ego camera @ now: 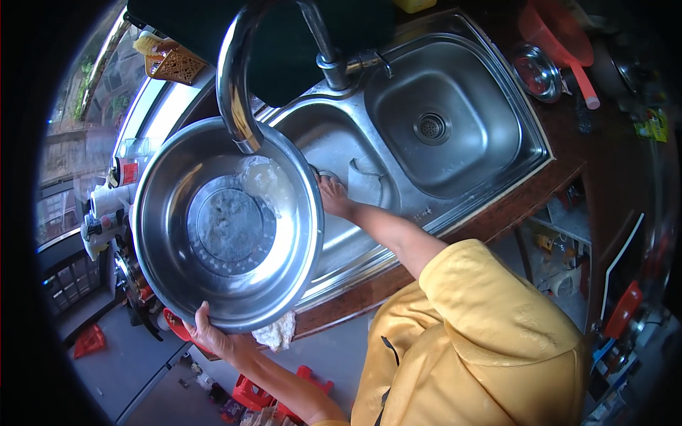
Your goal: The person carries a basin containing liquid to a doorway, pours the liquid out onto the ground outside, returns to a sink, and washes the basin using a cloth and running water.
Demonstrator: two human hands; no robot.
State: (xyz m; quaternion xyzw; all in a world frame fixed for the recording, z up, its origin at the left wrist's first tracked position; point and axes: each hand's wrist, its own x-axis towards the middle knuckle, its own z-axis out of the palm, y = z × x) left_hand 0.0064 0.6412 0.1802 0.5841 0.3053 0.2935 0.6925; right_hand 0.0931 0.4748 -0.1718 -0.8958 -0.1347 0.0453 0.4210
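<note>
A large stainless steel basin is tilted under the curved chrome faucet, over the left part of the sink. My left hand grips its near rim, the thumb on the inside. A little foamy water lies in the basin towards its upper right side. My right hand is down in the left sink bowl, beside the basin's right edge; its fingertips are partly hidden, at a round metal drain piece. Just right of that hand, a pale curved piece rests in the same bowl.
The right sink bowl has a drain strainer. A red plastic dipper and a metal bowl stand beyond it. A woven basket sits by the window. A white cloth hangs at the counter edge, above red stools.
</note>
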